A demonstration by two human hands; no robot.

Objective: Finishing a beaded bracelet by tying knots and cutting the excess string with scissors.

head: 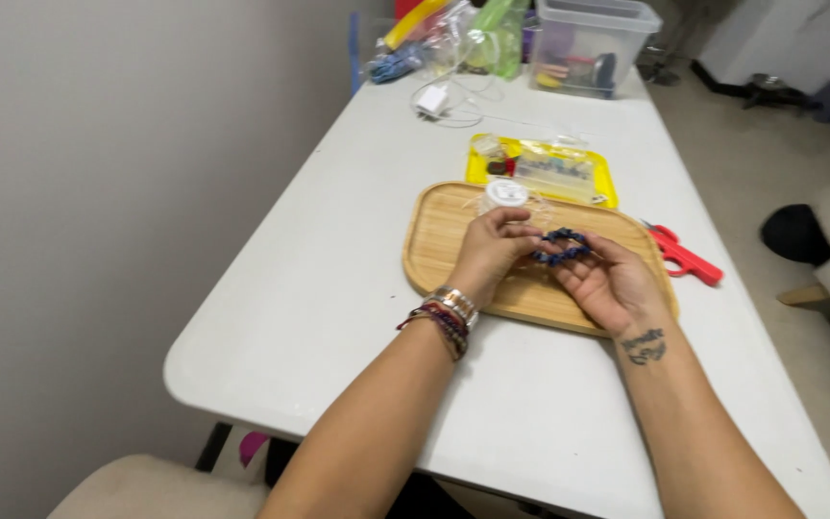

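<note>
The left hand [492, 252] and the right hand [607, 282] meet over a shallow rectangular wooden tray [434, 252] with rounded corners and a smooth pale grain. Between them is a small loop of dark blue beads [561, 247], bumpy and a little glossy. The left hand is curled, with its fingertips pinched on the left end of the loop. The right hand lies palm up and half open, and its fingers bend around the right side of the loop, so both hands hold it just above the tray.

Just beyond the left hand stands a small round white spool [506, 193] with a flat top. Further beyond both hands lies a flat yellow plastic tray [477, 173] with clear packets inside. To the right of the right hand, off the wooden tray, rest red plastic-handled scissors [686, 258]. All is on a smooth white table [338, 288]. On the left wrist sit a metal band and several woven bracelets [446, 317].
</note>
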